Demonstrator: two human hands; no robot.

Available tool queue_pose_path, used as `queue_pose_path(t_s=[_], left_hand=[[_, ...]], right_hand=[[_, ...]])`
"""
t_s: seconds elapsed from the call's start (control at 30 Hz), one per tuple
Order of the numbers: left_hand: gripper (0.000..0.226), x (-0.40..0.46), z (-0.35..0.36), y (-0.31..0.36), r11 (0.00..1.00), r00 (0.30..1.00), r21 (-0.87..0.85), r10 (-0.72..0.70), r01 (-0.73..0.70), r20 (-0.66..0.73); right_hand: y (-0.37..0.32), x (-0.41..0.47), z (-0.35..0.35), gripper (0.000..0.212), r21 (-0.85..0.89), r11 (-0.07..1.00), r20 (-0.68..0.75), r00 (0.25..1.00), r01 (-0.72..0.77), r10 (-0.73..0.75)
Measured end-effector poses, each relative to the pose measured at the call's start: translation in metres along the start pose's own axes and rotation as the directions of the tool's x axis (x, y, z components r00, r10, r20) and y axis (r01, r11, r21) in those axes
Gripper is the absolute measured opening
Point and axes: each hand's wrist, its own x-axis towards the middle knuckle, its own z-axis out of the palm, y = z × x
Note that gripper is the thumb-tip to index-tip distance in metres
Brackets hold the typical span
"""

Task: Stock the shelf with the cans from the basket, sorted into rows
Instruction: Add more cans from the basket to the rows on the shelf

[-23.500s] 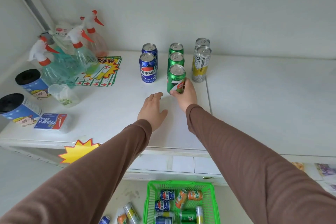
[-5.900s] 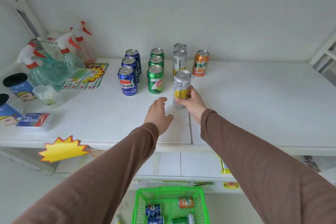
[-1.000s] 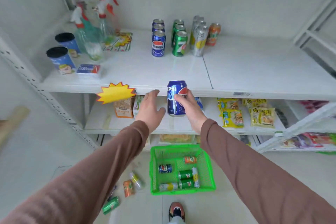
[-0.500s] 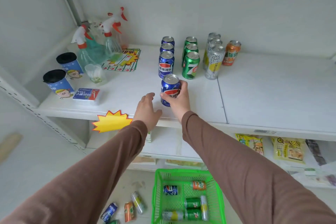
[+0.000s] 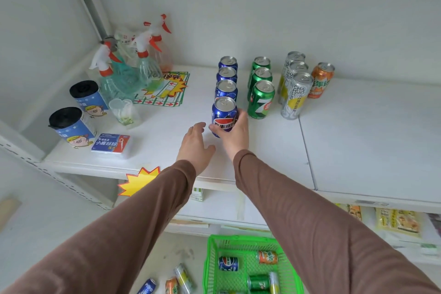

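Shelf: the white shelf [image 5: 346,150] spans the view, its front edge running from lower left to right, with a yellow starburst tag [image 5: 138,181] hanging from that edge.
Basket: the green basket [image 5: 238,270] sits on the floor below, holding a blue can, an orange can, a green can and a slim silver one, all lying down.
Floor cans: a few loose cans [image 5: 171,281] lie on the floor just left of the basket.
Spray bottles: a cluster of spray bottles [image 5: 128,71] stands at the back left of the shelf.
Tubs: two blue tubs with black lids [image 5: 71,124] stand near the left edge.
Blue row: three blue cans [image 5: 226,79] stand in a line running front to back.
Green row: three green cans [image 5: 260,88] stand just right of the blue ones.
Silver row: three slim silver cans [image 5: 294,88] stand next, with one orange can [image 5: 321,80] beside them.
Held can: a fourth blue can [image 5: 224,114] stands upright at the front of the blue row.
Right hand: the right hand [image 5: 235,135] wraps its fingers and thumb around the lower part of this can.
Left hand: the left hand [image 5: 194,144] lies flat with fingers relaxed just left of the can, holding nothing.
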Motion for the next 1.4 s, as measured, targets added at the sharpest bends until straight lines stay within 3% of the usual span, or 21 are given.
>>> queue_pose_path(t_s=[0.4, 0.63, 1.03, 1.2, 1.4], left_hand=[[0.065, 0.003, 0.001, 0.0, 1.0, 1.0, -0.01, -0.01, 0.01, 0.009], [0.063, -0.023, 0.006, -0.006, 0.999, 0.998, -0.001, 0.041, -0.041, -0.037], [0.064, -0.125, 0.053, -0.016, 0.957, 0.938, 0.044, 0.289, -0.286, -0.191], [0.064, -0.191, 0.09, -0.052, 0.94, 0.925, 0.055, 0.34, -0.336, -0.168], [0.063, -0.263, 0.158, -0.118, 0.978, 0.979, 0.046, 0.206, -0.205, -0.001]], right_hand=[[-0.001, 0.003, 0.002, 0.072, -0.039, 0.999, -0.023, 1.0, -0.009, 0.008], [0.009, -0.026, -0.016, 0.089, -0.036, 0.998, 0.001, 0.999, -0.051, 0.052], [0.031, -0.15, -0.087, 0.046, -0.319, 0.899, 0.002, 0.949, 0.298, -0.314], [0.078, -0.213, -0.107, 0.037, -0.37, 0.88, 0.038, 0.951, 0.299, -0.307], [0.172, -0.273, -0.125, 0.03, -0.439, 0.878, 0.112, 0.981, 0.19, -0.156]])
